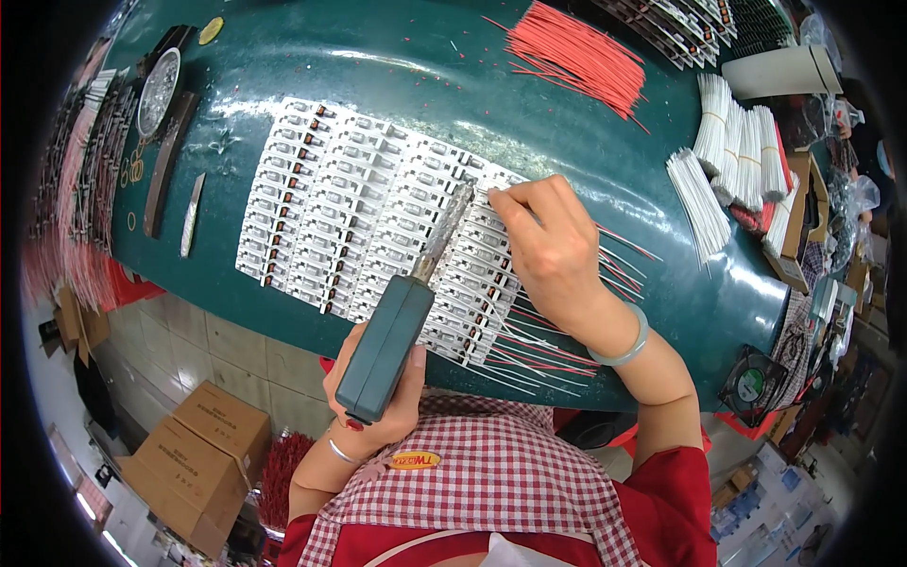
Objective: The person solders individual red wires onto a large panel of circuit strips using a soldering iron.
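Observation:
My left hand [383, 378] is wrapped round the handle of a dark green soldering gun [385, 345]. Its long silvery barrel slants up and to the right, and the tip rests at or just above the far end of a panel of white switch-like parts [364, 203]. Close to the right of that tip, my right hand [553, 241] is bent with thumb and forefinger pinched at the panel's far right column. What the fingertips hold is too small to make out. Red and white wires [543, 354] stick out rightward from the panel's right column, partly beneath my right hand and wrist.
A pile of red wires [576, 61] lies at the back. White wire bundles [732, 142] sit at the right near a white roll [782, 73]. At the left are a metal bowl [159, 93], a dark bar [171, 165] and a thin strip [193, 215]. A fan [753, 380] stands lower right.

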Available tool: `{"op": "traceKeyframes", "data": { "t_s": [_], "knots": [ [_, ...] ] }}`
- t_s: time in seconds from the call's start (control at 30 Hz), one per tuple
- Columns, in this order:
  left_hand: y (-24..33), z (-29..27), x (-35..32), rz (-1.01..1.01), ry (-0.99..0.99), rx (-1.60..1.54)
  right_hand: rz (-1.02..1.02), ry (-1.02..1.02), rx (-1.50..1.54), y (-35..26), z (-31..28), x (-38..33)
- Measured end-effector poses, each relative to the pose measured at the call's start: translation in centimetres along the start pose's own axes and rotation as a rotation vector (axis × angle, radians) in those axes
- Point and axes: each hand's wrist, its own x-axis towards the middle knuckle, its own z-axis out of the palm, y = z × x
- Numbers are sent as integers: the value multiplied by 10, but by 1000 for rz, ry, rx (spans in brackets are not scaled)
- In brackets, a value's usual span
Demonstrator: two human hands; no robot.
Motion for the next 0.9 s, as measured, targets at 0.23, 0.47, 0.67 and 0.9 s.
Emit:
{"op": "traceKeyframes", "data": {
  "t_s": [0.23,0.47,0.67,0.9],
  "knots": [
    [2,-2,-4,-163,-41,-47,44,50,27,-3,-1,3],
    [9,-2,18,-58,-40,-6,15,84,-15,7,3,6],
    [13,3,25,-63,-36,-43,15,61,-47,8,5,5],
    [10,5,26,77,-47,46,14,40,-55,7,4,7]
  ]
}}
